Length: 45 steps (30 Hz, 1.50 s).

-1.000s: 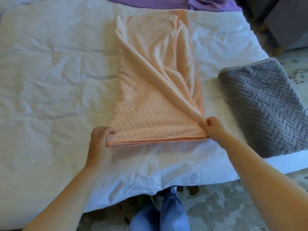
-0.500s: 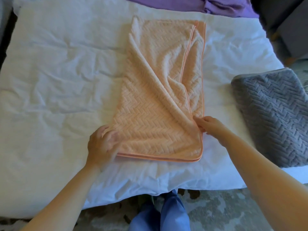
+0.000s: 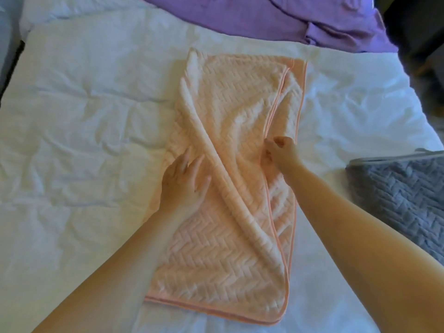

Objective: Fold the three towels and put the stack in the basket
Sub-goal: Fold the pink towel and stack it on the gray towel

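Head view showed the peach towel point(image 3: 223, 272) lying lengthwise on the white bedding point(image 3: 84, 140), already doubled along its length, with its piped edges point(image 3: 269, 121) meeting down the right side. A raised diagonal ridge point(image 3: 230, 200) ran across the top layer from upper left to lower right, so the fold was not yet flat.

The left hand point(image 3: 182, 181) lay on the towel's left half, just beside the ridge, its fingers point(image 3: 200, 164) straight and spread, palm down. It probably sat there to pin the lower layers while the top one was tugged. The right hand point(image 3: 280, 151) was at the right side about halfway along, its fingers point(image 3: 268, 143) curled and pinching the top layer's piped edge, most likely to draw that layer outward and take the ridge out. The ridge lay between the two hands.

A folded grey towel point(image 3: 398, 188) rested on the bed's right edge, well apart from the peach one. A purple cloth point(image 3: 276, 18), probably the third towel, lay rumpled at the far side. No basket was in sight.
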Each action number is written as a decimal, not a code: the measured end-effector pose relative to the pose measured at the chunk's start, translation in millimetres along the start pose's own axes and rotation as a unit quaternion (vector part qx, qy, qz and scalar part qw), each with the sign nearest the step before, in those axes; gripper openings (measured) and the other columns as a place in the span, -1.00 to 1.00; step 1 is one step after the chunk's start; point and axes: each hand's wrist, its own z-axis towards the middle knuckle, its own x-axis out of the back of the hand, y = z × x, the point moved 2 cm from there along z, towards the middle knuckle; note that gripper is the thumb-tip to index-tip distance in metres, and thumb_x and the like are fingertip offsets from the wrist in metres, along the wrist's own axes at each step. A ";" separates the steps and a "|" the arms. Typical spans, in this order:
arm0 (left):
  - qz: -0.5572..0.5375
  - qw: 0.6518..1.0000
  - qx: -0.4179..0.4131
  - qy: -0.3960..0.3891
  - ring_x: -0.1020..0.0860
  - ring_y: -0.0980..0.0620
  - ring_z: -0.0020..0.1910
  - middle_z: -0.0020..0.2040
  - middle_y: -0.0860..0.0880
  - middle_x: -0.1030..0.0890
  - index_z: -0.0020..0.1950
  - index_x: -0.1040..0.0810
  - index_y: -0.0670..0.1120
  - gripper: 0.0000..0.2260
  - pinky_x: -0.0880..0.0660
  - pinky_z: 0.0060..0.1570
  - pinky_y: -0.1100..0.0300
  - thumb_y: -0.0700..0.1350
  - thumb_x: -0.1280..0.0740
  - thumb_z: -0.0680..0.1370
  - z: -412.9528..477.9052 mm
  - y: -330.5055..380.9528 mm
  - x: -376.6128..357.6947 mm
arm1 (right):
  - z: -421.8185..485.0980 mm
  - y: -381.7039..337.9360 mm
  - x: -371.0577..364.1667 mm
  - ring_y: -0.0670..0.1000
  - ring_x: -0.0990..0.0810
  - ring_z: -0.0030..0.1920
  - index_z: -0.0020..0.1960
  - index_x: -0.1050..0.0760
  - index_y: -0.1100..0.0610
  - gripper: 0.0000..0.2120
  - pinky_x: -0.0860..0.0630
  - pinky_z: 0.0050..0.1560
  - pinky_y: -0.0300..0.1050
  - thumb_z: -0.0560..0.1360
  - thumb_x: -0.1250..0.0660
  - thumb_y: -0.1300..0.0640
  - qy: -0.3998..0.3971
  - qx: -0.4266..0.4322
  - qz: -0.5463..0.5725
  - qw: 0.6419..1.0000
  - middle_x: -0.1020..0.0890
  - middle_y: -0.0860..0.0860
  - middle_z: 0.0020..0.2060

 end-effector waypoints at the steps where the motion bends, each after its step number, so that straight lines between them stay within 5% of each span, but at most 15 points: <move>1: 0.011 1.000 0.004 -0.007 -0.09 -0.09 0.53 0.57 -0.06 -0.07 0.52 -0.22 0.04 -0.51 -0.06 0.47 -0.07 0.13 -0.13 0.60 10.5 2.0 -3.3 | 12.8 -3.5 0.5 0.05 -0.61 -0.15 -0.01 -0.51 0.15 -0.68 -0.57 0.02 0.00 0.46 -0.28 -0.11 0.002 -0.009 0.022 1.000 -0.63 0.04 -0.15; 4: 0.037 0.999 0.017 -0.014 -0.06 -0.09 0.54 0.57 -0.05 -0.08 0.52 -0.20 0.06 -0.52 0.00 0.49 -0.06 0.14 -0.09 0.61 36.3 6.2 -14.3 | 49.8 -16.2 -1.7 0.04 -0.63 0.01 0.25 -0.45 0.11 -0.40 -0.56 0.11 0.05 0.37 -0.33 -0.25 0.009 -0.049 0.091 0.995 -0.63 0.00 0.03; 6: 0.050 0.998 0.029 -0.005 -0.04 -0.07 0.55 0.58 -0.03 -0.06 0.51 -0.21 0.07 -0.51 0.08 0.47 -0.04 0.18 -0.04 0.60 54.1 9.6 -19.0 | 72.4 -27.5 -3.8 0.02 -0.62 0.02 0.26 -0.44 0.07 -0.33 -0.57 0.08 0.05 0.30 -0.34 -0.32 0.027 -0.055 0.116 0.991 -0.62 -0.01 0.07; 13: 0.108 0.994 -0.013 0.009 -0.03 -0.01 0.55 0.58 0.05 -0.05 0.51 -0.21 0.14 -0.52 0.10 0.47 -0.03 0.20 0.06 0.60 134.9 38.6 -25.6 | 150.2 -67.9 9.3 -0.11 -0.63 -0.24 0.13 -0.54 0.08 -0.57 -0.52 -0.37 -0.24 0.39 -0.39 -0.17 0.051 -0.001 0.087 0.995 -0.64 -0.10 -0.20; 18: 0.088 0.996 -0.007 -0.011 0.09 0.06 0.55 0.58 0.09 0.10 0.54 -0.03 0.18 -0.42 0.22 0.47 0.00 0.29 0.27 0.54 180.9 54.6 -32.7 | 195.1 -87.3 30.8 -0.05 -0.52 -0.23 -0.06 -0.45 0.07 -0.90 -0.39 -0.29 -0.20 0.46 -0.30 0.08 0.113 0.077 -0.001 0.991 -0.55 -0.10 -0.25; 21: 0.090 0.996 -0.019 -0.010 0.17 0.12 0.54 0.55 0.18 0.22 0.53 0.08 0.25 -0.40 0.33 0.44 0.06 0.34 0.36 0.50 197.1 58.8 -31.1 | 225.9 -107.3 66.7 0.00 -0.49 -0.15 -0.02 -0.48 0.17 -0.87 -0.34 -0.19 -0.18 0.47 -0.28 0.14 0.184 0.137 -0.005 0.973 -0.54 0.01 -0.18; 26: 0.120 0.988 -0.004 -0.096 0.25 0.04 0.54 0.56 0.13 0.26 0.50 0.23 0.29 -0.45 0.30 0.45 -0.07 0.33 0.33 0.50 204.4 46.5 -49.4 | 253.4 -81.7 86.0 0.17 -0.59 -0.06 0.04 -0.51 0.20 -0.83 -0.56 -0.02 0.02 0.49 -0.30 0.16 0.091 0.022 -0.079 0.992 -0.58 0.13 -0.09; 30: 0.121 0.987 -0.015 -0.103 0.34 0.05 0.51 0.51 0.16 0.36 0.46 0.32 0.33 -0.46 0.34 0.44 -0.08 0.38 0.37 0.49 205.8 41.1 -58.4 | 253.5 -77.2 79.8 0.10 -0.55 -0.27 -0.05 -0.54 0.19 -0.74 -0.56 -0.25 -0.04 0.49 -0.33 -0.03 0.038 0.016 -0.061 0.997 -0.58 0.11 -0.23; 34: 0.139 0.986 -0.032 -0.089 0.40 0.08 0.48 0.49 0.16 0.38 0.37 0.44 0.36 -0.49 0.39 0.43 -0.08 0.41 0.42 0.45 208.4 44.2 -59.5 | 268.2 -88.1 93.5 0.03 -0.45 -0.23 -0.08 -0.45 0.17 -0.90 -0.37 -0.30 -0.15 0.50 -0.28 0.13 0.130 0.097 -0.063 0.985 -0.48 0.05 -0.26; 37: 0.163 0.982 -0.029 -0.089 0.37 0.04 0.49 0.50 0.12 0.37 0.42 0.40 0.32 -0.47 0.39 0.43 -0.08 0.40 0.39 0.48 208.4 42.7 -59.3 | 256.0 -77.0 87.9 0.07 -0.50 -0.34 -0.11 -0.48 0.19 -0.68 -0.48 -0.41 -0.13 0.52 -0.28 -0.09 0.072 0.004 -0.012 0.997 -0.50 0.08 -0.34; 39: 0.158 0.983 -0.018 -0.087 0.33 0.03 0.52 0.53 0.11 0.32 0.47 0.32 0.28 -0.45 0.35 0.45 -0.08 0.37 0.35 0.50 205.7 42.4 -58.6 | 232.3 -63.4 80.0 0.12 -0.60 -0.27 -0.12 -0.52 0.19 -0.52 -0.60 -0.27 -0.05 0.44 -0.31 -0.27 0.005 -0.103 0.087 0.991 -0.59 0.11 -0.27; 41: 0.142 0.987 -0.020 -0.072 0.28 0.02 0.53 0.56 0.09 0.25 0.51 0.21 0.27 -0.46 0.33 0.44 -0.06 0.34 0.32 0.53 198.4 43.4 -55.5 | 204.8 -53.8 77.1 0.15 -0.67 -0.16 -0.06 -0.56 0.17 -0.53 -0.63 -0.11 0.04 0.42 -0.35 -0.25 -0.038 -0.128 0.160 0.978 -0.67 0.12 -0.16; 45: 0.128 0.990 -0.023 -0.049 0.18 0.02 0.55 0.58 0.09 0.14 0.53 0.08 0.24 -0.46 0.27 0.44 -0.05 0.30 0.29 0.55 166.4 43.5 -50.3 | 144.3 -36.1 74.6 0.07 -0.70 -0.07 0.18 -0.52 0.20 -0.54 -0.65 -0.11 -0.02 0.41 -0.44 -0.08 -0.150 -0.090 0.166 0.970 -0.69 0.09 -0.02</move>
